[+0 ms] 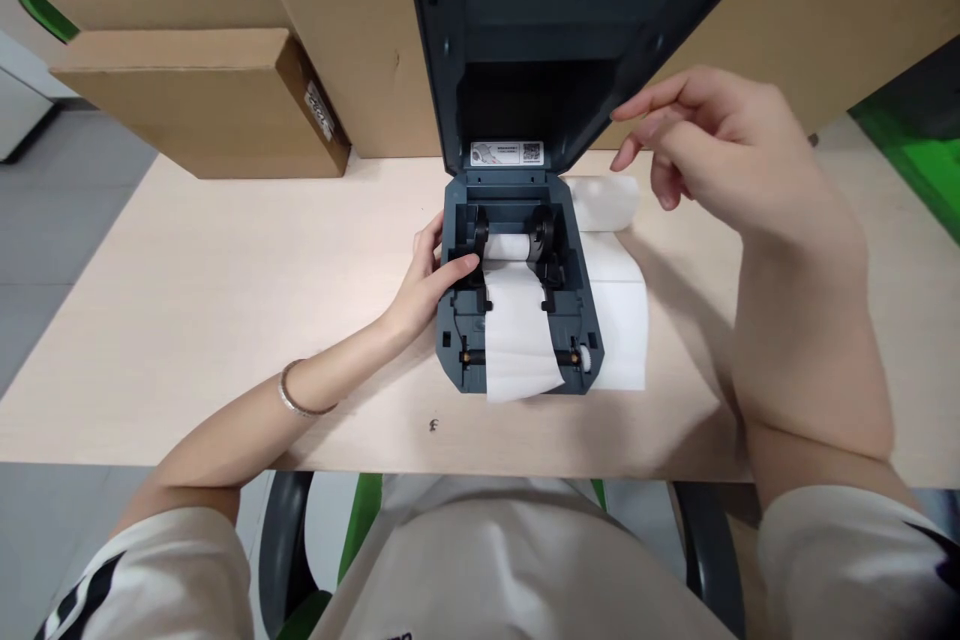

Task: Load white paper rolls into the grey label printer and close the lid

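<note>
A dark grey label printer point(456, 340) lies on the table with its lid point(544, 25) raised. Inside, a small white paper roll point(508, 247) sits between two black holders. Its paper strip point(517, 340) runs forward over the roller and past the printer's front edge. My left hand point(431, 285) grips the printer's left side, thumb over the rim and fingers along the outer wall. To the right of the lid, my right hand point(697, 135) is raised with loosely bent, separated fingers and nothing in them. One fingertip is close to the lid's edge; I cannot tell whether it touches.
More white paper point(619, 310) lies on the table at the printer's right, with a curled end point(604, 203) behind. Cardboard boxes point(202, 105) stand at the back left, and a large cardboard panel point(375, 50) is behind the lid. The table's front edge point(420, 468) runs before me.
</note>
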The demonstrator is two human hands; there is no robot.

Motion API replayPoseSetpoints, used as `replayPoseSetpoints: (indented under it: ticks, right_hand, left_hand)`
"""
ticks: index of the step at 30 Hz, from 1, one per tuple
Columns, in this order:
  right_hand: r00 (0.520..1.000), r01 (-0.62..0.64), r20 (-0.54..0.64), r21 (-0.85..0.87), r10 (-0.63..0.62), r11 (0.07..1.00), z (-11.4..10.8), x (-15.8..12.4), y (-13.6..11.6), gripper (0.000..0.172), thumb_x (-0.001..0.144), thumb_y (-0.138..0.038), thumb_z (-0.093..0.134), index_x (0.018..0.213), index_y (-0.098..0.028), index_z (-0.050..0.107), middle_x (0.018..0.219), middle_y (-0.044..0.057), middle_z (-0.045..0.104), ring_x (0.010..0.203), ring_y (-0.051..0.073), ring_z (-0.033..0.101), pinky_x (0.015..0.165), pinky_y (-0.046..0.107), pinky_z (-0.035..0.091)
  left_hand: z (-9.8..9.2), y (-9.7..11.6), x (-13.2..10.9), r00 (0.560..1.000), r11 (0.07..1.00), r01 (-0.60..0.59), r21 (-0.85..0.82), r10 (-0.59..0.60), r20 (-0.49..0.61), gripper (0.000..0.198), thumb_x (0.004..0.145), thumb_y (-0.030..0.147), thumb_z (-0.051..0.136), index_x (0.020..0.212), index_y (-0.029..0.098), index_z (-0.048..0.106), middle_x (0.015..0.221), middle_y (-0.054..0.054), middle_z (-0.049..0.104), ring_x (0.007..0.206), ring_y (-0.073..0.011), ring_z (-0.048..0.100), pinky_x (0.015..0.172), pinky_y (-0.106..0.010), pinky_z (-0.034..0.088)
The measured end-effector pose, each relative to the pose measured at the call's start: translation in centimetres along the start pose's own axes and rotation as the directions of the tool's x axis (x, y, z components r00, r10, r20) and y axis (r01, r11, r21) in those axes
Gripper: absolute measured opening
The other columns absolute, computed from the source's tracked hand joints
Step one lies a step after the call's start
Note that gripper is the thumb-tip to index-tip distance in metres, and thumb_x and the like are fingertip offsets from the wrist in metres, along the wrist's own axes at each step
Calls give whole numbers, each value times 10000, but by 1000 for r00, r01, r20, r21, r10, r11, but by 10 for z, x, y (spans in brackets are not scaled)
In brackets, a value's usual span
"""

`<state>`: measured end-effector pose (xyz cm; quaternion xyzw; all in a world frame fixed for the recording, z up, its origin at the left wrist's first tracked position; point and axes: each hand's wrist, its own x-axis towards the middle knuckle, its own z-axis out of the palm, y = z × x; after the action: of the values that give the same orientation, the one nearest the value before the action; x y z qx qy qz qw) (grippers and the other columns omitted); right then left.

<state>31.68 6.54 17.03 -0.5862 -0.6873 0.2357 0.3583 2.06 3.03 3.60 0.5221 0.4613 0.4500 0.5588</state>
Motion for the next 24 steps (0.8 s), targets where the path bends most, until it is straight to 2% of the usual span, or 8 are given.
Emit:
replayPoseSetpoints:
  ticks: [4,6,8,11,15,17,21,24]
  right_hand:
    - [1000,-14,21,-84,16,996,5,1,2,443,1042,-146,526,1458,-198,673,1093,87,845,568,131,583,636,335,481]
    - [998,46,-45,-113,-51,993,13,-3,1,412,1015,-167,559,1400,-190,704,1053,90,835,655,166,647,683,347,518]
    - [981,162,-60,-246,-182,956,26,-9,-3,266,992,-203,612,1199,-191,778,1016,103,820,818,230,725,819,402,567]
    - [921,381,118,-469,-371,797,52,-18,-8,240,1059,-287,593,1032,-216,821,1098,124,818,1119,350,755,1120,595,528]
    - [826,561,370,-479,-424,675,81,-21,-5,350,1118,-331,526,1184,-263,863,1124,70,817,1212,327,742,1407,677,289]
    - [806,584,421,-455,-415,672,87,-20,2,386,1122,-324,511,1261,-270,868,1107,53,825,1210,310,750,1452,676,199]
    - [793,596,443,-423,-418,682,87,-19,13,447,1094,-259,516,1414,-228,828,1216,91,860,1336,367,729,1414,765,229]
    - [783,614,459,-467,-419,636,84,-21,15,467,1087,-236,517,1454,-209,804,1293,118,853,1425,412,687,1396,818,208]
  left_hand:
    - [-1,-1,1,1000,1000,-19,10,19,5,752,872,488,840,1559,365,560,1733,-62,475,1690,-379,404,1382,-529,443]
    - [-2,0,1,1000,1000,-25,19,24,19,733,895,462,819,1571,366,553,1738,-61,471,1681,-373,417,1377,-526,445]
    - [-2,0,0,999,999,-28,19,27,27,727,907,454,818,1577,368,548,1744,-59,469,1688,-367,413,1393,-530,424]
    - [-1,1,-1,999,999,-43,21,42,21,734,903,481,850,1564,361,554,1752,-63,465,1718,-367,378,1424,-530,387]
    - [-1,1,0,999,999,-49,17,48,21,789,852,498,901,1548,349,560,1735,-78,478,1684,-380,425,1387,-526,439]
    - [-1,2,2,998,998,-59,31,59,11,794,824,483,906,1533,332,583,1712,-89,509,1648,-385,465,1362,-528,458]
    - [-2,7,5,991,978,-128,162,131,-9,705,802,412,850,1471,276,673,1578,-99,659,1574,-398,520,1354,-559,439]
    - [-4,13,5,985,955,-175,239,171,40,673,838,378,759,1495,252,683,1537,-88,721,1532,-393,567,1362,-563,415]
